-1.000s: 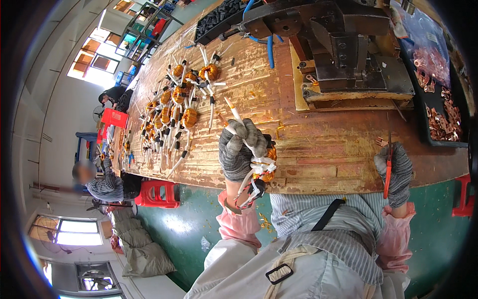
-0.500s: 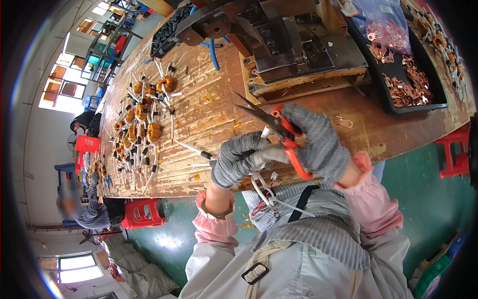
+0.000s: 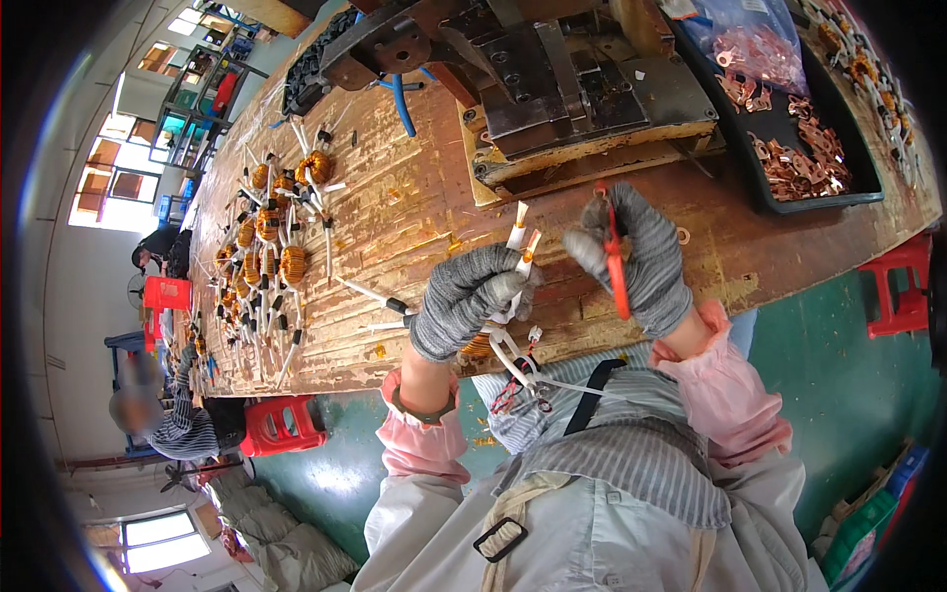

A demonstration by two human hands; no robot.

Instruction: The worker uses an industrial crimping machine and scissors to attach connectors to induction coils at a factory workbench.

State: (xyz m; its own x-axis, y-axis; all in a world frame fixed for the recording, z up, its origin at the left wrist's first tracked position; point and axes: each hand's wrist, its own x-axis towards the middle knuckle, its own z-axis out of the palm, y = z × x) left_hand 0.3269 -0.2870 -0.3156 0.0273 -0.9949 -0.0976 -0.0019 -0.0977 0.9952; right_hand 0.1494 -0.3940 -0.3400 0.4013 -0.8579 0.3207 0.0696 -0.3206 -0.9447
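My left hand (image 3: pixel 469 296), in a grey knit glove, pinches white-sleeved wires (image 3: pixel 516 235) with copper-coloured ends pointing away from me. Below that hand, part of an orange-wound coil (image 3: pixel 477 345) shows at the table edge; the rest is hidden. My right hand (image 3: pixel 646 261), gloved too, is closed round red-handled scissors (image 3: pixel 617 261) just right of the wire ends, apart from them. Their blades cannot be made out. A copper terminal lug (image 3: pixel 683 236) lies beside the right hand. More white wires with black sleeves (image 3: pixel 395 306) rest left of my left hand.
A heavy black metal press (image 3: pixel 572 109) stands at the far side of the worn wooden table (image 3: pixel 395 207). A black tray (image 3: pixel 824 204) of copper lugs is at right. Several wound coils (image 3: pixel 266 225) are heaped at left. Red stools (image 3: pixel 281 426) stand on the green floor; people sit far left.
The scissors, whose dark blades showed before, have turned in my right hand, which has moved apart from the left. The wire ends held in my left hand now show.
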